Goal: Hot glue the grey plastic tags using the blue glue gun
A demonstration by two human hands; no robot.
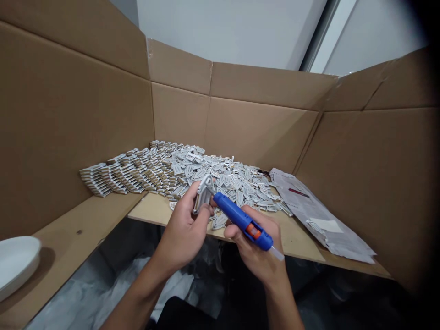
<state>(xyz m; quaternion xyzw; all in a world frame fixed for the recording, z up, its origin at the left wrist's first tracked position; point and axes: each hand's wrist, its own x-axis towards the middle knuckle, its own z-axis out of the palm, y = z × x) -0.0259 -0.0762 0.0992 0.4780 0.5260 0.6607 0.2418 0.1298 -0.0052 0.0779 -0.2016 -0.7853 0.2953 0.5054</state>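
My left hand (182, 236) is shut around a small white-and-grey cut piece (203, 195), holding it up in front of me. In my right hand (256, 250) is a blue hot glue gun (237, 217) with an orange part on its body. A translucent glue stick (277, 253) juts from its rear. The gun's nozzle sits right beside the held piece, and I cannot tell whether they touch. Beyond my hands lies a loose heap of similar pieces (233, 183) on a light wooden board (161, 208).
Neat overlapping rows of pieces (130, 172) curve along the board's left side. Cardboard walls (261, 133) surround the board. A printed paper sheet (319, 215) lies at right, and a white dish (17, 266) sits on a lower left board. A gap opens below onto dark floor.
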